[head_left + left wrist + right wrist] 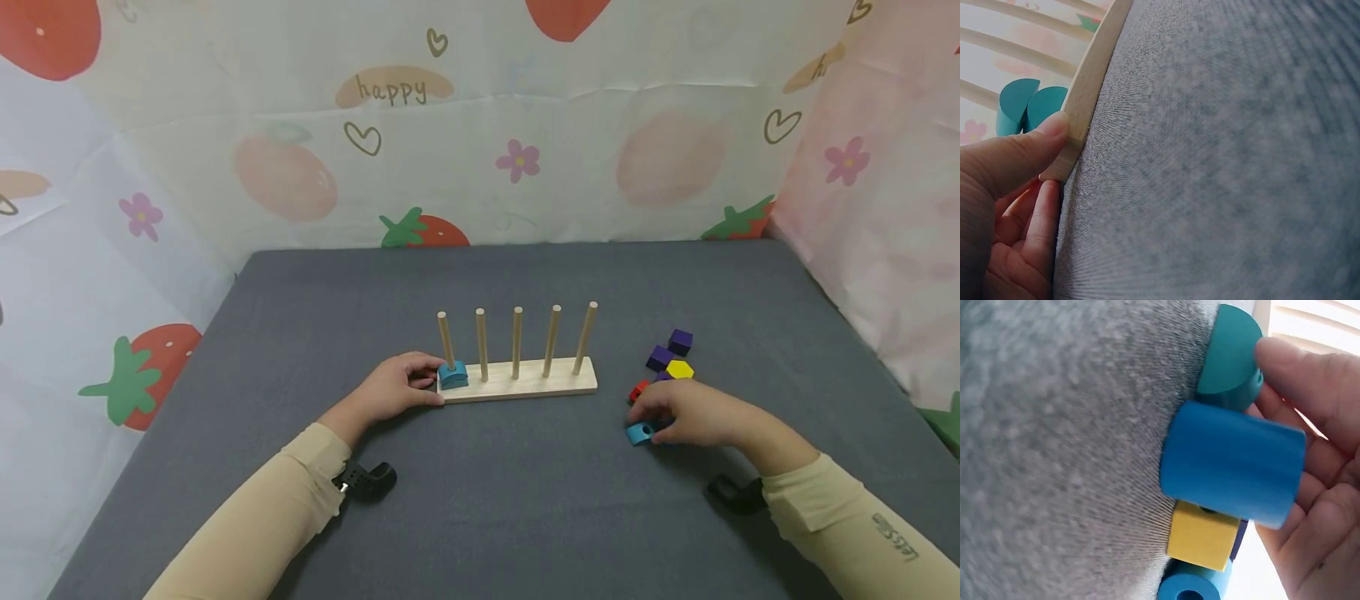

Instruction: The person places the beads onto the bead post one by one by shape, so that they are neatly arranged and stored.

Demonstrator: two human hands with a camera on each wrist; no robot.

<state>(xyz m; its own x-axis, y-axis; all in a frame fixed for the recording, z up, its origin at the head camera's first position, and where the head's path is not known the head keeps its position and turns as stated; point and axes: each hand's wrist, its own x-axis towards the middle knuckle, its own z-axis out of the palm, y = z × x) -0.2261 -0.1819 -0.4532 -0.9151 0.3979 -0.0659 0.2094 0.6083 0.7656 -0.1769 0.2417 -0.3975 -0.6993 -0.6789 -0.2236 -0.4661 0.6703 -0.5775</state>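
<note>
A wooden peg stand with several upright pegs lies mid-table. On its leftmost peg sit two teal half-round blocks, stacked. My left hand grips the stand's left end; in the left wrist view the thumb presses the edge of the board. Off to the right, my right hand pinches another teal half-round block, its hole facing up. In the right wrist view the thumb is at the curved side of that half-round block, low at the cloth.
Beside the right hand a blue cylinder, a yellow block and a light blue cylinder with a hole lie in a row. Behind it are purple blocks, a yellow hexagonal block and a red block. Grey cloth covers the table.
</note>
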